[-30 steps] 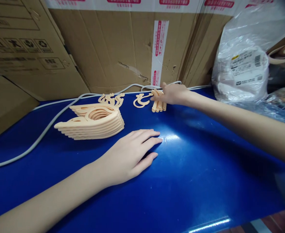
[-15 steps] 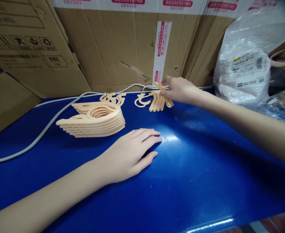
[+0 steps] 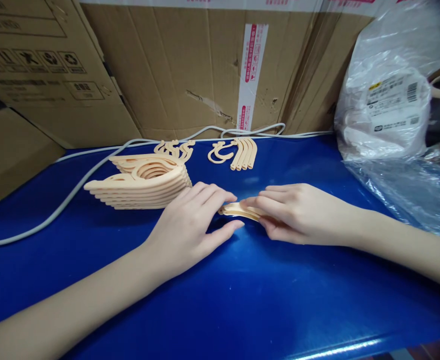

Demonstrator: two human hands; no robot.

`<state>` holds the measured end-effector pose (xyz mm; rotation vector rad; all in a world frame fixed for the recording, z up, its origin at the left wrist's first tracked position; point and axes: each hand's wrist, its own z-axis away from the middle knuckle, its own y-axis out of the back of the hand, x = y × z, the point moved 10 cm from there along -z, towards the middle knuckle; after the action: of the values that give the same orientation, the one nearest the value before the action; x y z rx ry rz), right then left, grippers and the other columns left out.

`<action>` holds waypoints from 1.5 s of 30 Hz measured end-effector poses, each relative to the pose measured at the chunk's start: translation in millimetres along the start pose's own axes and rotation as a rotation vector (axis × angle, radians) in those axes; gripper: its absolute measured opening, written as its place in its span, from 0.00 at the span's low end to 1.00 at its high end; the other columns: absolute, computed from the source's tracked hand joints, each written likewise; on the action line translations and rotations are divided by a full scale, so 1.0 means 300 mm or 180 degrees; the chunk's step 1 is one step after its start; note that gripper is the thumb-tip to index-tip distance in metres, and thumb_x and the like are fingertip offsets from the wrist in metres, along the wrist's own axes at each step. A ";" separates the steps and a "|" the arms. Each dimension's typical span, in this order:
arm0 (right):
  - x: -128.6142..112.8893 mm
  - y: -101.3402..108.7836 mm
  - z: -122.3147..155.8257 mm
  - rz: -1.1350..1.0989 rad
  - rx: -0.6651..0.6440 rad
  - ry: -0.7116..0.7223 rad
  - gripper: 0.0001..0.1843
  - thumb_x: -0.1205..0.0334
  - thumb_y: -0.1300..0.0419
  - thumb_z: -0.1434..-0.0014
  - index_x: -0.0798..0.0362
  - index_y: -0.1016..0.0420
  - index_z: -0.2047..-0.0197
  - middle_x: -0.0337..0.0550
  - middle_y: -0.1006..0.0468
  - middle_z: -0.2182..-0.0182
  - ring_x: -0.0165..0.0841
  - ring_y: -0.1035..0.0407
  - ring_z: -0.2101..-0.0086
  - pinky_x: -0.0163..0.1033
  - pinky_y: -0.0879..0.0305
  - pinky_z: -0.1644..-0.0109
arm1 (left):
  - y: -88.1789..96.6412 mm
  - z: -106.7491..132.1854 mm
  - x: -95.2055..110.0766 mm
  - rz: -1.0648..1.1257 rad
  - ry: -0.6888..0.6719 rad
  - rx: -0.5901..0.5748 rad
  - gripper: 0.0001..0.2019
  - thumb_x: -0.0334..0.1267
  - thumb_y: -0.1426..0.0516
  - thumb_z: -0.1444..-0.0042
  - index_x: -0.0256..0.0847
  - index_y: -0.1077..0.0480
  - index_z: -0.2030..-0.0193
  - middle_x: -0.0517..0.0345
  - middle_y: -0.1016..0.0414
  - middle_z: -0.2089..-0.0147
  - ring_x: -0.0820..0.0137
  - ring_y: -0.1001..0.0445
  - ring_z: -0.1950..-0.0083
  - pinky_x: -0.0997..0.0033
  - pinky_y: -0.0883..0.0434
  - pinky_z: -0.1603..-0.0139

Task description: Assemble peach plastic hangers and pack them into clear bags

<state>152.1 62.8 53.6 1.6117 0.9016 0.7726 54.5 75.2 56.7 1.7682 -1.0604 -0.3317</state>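
My right hand [image 3: 289, 212] pinches a curved beige plastic hanger arm [image 3: 238, 210] low over the blue table. At the arm's left end, my left hand [image 3: 193, 225] has its thumb and fingers apart around the tip; whether it touches the piece I cannot tell. Several more curved hanger arms [image 3: 244, 154] lie side by side behind the hands. Loose hanger hooks [image 3: 220, 152] lie just left of them, and another group of hooks [image 3: 175, 149] sits farther left. A stack of beige folding hangers [image 3: 141, 185] stands beside my left hand.
A white cable [image 3: 73, 192] runs along the back and left of the blue table [image 3: 220, 305]. Cardboard boxes [image 3: 160, 70] wall off the back and left. A plastic-wrapped package [image 3: 385, 105] and clear film [image 3: 411, 195] are at the right.
My right hand has come from the row of hanger arms at the back toward me, bringing one arm to my left hand. My left hand's thumb and fingers now surround its end.
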 end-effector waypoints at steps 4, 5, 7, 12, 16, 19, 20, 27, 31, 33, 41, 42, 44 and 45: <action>-0.017 0.007 0.013 -0.0008 0.0183 0.0109 0.16 0.66 0.48 0.34 0.61 0.27 0.47 0.46 0.21 0.67 0.35 0.29 0.70 0.39 0.35 0.65 | -0.016 0.002 0.000 0.0100 0.0080 -0.0199 0.08 0.41 0.45 0.32 0.40 0.28 0.57 0.59 0.23 0.57 0.65 0.28 0.56 0.63 0.35 0.54; -0.018 0.008 0.016 -0.0028 0.0177 0.0105 0.16 0.66 0.48 0.34 0.61 0.27 0.46 0.46 0.21 0.67 0.35 0.29 0.70 0.39 0.35 0.66 | -0.020 0.002 0.001 0.0113 0.0098 -0.0238 0.08 0.40 0.45 0.32 0.40 0.28 0.57 0.59 0.23 0.57 0.66 0.29 0.56 0.63 0.35 0.55; -0.021 0.010 0.022 -0.0053 0.0168 0.0103 0.17 0.65 0.47 0.34 0.61 0.27 0.45 0.46 0.21 0.67 0.35 0.29 0.70 0.39 0.35 0.66 | -0.026 0.001 0.006 0.0135 0.0125 -0.0281 0.06 0.38 0.45 0.33 0.40 0.28 0.57 0.59 0.23 0.58 0.66 0.29 0.56 0.63 0.36 0.55; -0.018 0.007 0.038 -0.0132 0.0113 0.0082 0.14 0.63 0.47 0.32 0.59 0.26 0.49 0.44 0.22 0.68 0.34 0.29 0.70 0.39 0.36 0.66 | -0.034 0.003 0.005 0.0303 0.0246 -0.0308 0.03 0.34 0.43 0.37 0.41 0.29 0.57 0.61 0.24 0.59 0.68 0.30 0.58 0.64 0.36 0.56; 0.002 -0.013 0.050 -0.0238 -0.0038 -0.0033 0.14 0.57 0.47 0.30 0.56 0.25 0.54 0.43 0.23 0.68 0.34 0.30 0.70 0.38 0.37 0.65 | -0.047 0.012 -0.002 0.0336 0.0340 -0.0435 0.05 0.34 0.44 0.38 0.41 0.30 0.56 0.60 0.25 0.58 0.67 0.31 0.58 0.63 0.36 0.56; 0.013 -0.024 0.054 -0.0336 -0.0115 -0.0099 0.15 0.54 0.47 0.30 0.55 0.26 0.52 0.42 0.22 0.66 0.34 0.29 0.69 0.38 0.38 0.64 | -0.055 0.017 0.001 0.0357 0.0332 -0.0533 0.07 0.34 0.45 0.38 0.42 0.29 0.54 0.60 0.26 0.56 0.66 0.31 0.57 0.62 0.36 0.56; 0.015 -0.024 0.054 -0.0382 -0.0120 -0.0117 0.15 0.54 0.46 0.30 0.55 0.26 0.52 0.42 0.22 0.66 0.33 0.29 0.69 0.38 0.38 0.64 | -0.055 0.017 0.003 0.0358 0.0326 -0.0546 0.07 0.34 0.45 0.38 0.42 0.29 0.54 0.60 0.26 0.56 0.66 0.31 0.57 0.62 0.36 0.56; 0.039 -0.023 0.052 -0.0769 -0.0210 -0.0292 0.15 0.50 0.43 0.32 0.53 0.28 0.62 0.39 0.25 0.70 0.28 0.33 0.72 0.34 0.43 0.69 | -0.050 0.013 0.019 0.0228 0.0209 -0.0506 0.08 0.42 0.43 0.37 0.40 0.31 0.63 0.62 0.31 0.67 0.67 0.35 0.65 0.64 0.40 0.63; 0.055 -0.025 0.054 -0.0827 -0.0269 -0.0419 0.18 0.46 0.41 0.35 0.52 0.32 0.66 0.37 0.26 0.71 0.28 0.35 0.74 0.33 0.45 0.70 | -0.055 0.019 0.033 -0.0019 0.0081 -0.0479 0.08 0.41 0.44 0.39 0.40 0.33 0.67 0.61 0.33 0.70 0.67 0.37 0.67 0.65 0.42 0.66; 0.061 -0.030 0.055 -0.0855 -0.0326 -0.0485 0.19 0.45 0.40 0.35 0.51 0.33 0.67 0.37 0.26 0.72 0.27 0.36 0.76 0.33 0.46 0.71 | -0.059 0.023 0.040 -0.0147 0.0016 -0.0485 0.08 0.40 0.45 0.39 0.40 0.34 0.67 0.61 0.33 0.70 0.67 0.38 0.67 0.65 0.42 0.66; 0.054 -0.036 0.060 -0.0818 -0.0295 -0.0442 0.20 0.45 0.41 0.35 0.51 0.35 0.70 0.34 0.30 0.76 0.26 0.39 0.78 0.33 0.50 0.74 | -0.064 0.029 0.053 -0.0243 -0.0115 -0.0433 0.06 0.39 0.46 0.40 0.41 0.36 0.66 0.61 0.34 0.70 0.67 0.38 0.67 0.65 0.42 0.66; 0.053 -0.036 0.060 -0.0795 -0.0276 -0.0426 0.20 0.45 0.41 0.35 0.51 0.36 0.70 0.34 0.30 0.76 0.26 0.40 0.78 0.33 0.50 0.74 | -0.062 0.028 0.053 -0.0231 -0.0114 -0.0402 0.06 0.39 0.46 0.40 0.41 0.36 0.66 0.61 0.34 0.70 0.67 0.38 0.66 0.65 0.42 0.66; 0.051 -0.035 0.061 -0.0774 -0.0258 -0.0399 0.20 0.45 0.41 0.35 0.51 0.36 0.70 0.34 0.31 0.76 0.26 0.40 0.78 0.33 0.50 0.74 | -0.060 0.025 0.052 -0.0228 -0.0097 -0.0380 0.07 0.40 0.46 0.40 0.41 0.37 0.66 0.60 0.34 0.69 0.67 0.38 0.66 0.65 0.42 0.66; 0.051 -0.035 0.061 -0.0774 -0.0265 -0.0393 0.21 0.45 0.41 0.35 0.51 0.37 0.70 0.34 0.31 0.76 0.26 0.40 0.78 0.33 0.50 0.73 | -0.061 0.023 0.051 -0.0242 -0.0081 -0.0400 0.08 0.41 0.45 0.40 0.41 0.37 0.67 0.60 0.34 0.70 0.66 0.38 0.66 0.65 0.42 0.66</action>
<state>173.6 68.4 40.1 1.4288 0.9430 0.5285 68.1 61.0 41.6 1.6984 -0.9707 -0.4593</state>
